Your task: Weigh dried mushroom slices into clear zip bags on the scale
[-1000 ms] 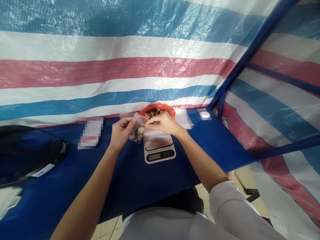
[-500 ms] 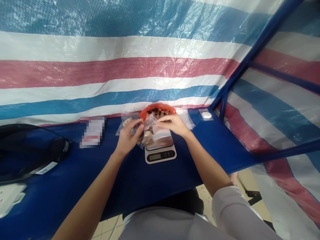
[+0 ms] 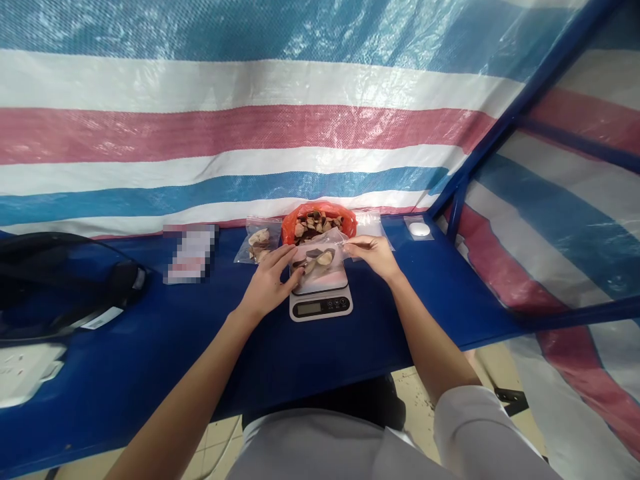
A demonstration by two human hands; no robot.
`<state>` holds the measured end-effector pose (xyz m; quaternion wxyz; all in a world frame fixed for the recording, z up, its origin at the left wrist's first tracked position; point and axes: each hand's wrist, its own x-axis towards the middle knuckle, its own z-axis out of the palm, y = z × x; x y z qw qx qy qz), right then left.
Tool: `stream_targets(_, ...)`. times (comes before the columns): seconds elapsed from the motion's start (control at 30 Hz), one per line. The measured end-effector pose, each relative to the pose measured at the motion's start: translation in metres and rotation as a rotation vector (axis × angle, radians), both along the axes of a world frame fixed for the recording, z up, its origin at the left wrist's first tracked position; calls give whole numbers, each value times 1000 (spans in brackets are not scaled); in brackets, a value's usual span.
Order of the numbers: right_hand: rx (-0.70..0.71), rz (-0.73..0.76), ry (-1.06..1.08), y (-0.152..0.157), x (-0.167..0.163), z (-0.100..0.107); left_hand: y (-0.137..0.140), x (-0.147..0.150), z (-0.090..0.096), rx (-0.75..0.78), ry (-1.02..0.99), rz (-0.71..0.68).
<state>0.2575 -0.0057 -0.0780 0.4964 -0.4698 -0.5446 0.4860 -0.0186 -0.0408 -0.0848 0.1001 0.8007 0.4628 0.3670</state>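
A clear zip bag with several brown and cream dried pieces, perhaps dried mushroom slices, lies over the plate of a white digital kitchen scale. At its left edge my left hand holds the bag, thumb across the plastic and fingers along the upper side. My right hand pinches the bag's upper right corner between thumb and fingertips. Just behind the scale sits a red plastic bag, its mouth wide, full of similar dried pieces. Another filled zip bag lies left of it.
Flat clear bags lie behind my right hand. Farther right is a small white case. On the left are a blurred-out packet, a black strapped item and a white power strip. Striped sheeting walls the blue table.
The filled bag has come down flatter over the scale plate. My right hand has shifted right to its corner, and my left hand has moved right, uncovering the other filled bag.
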Motion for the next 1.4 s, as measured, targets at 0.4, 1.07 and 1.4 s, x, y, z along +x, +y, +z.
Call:
stream_targets(0.4, 19, 75, -102, -3, 11, -12, 26, -9, -10, 30, 82, -102)
stream_targets(1.07, 452, 56, -1273, -25, 31, -33, 2, -37, -34, 70, 395, 209)
stream_targets(1.4, 396, 128, -1259, -22, 35, -41, -5, -33, -31, -30, 482, 252)
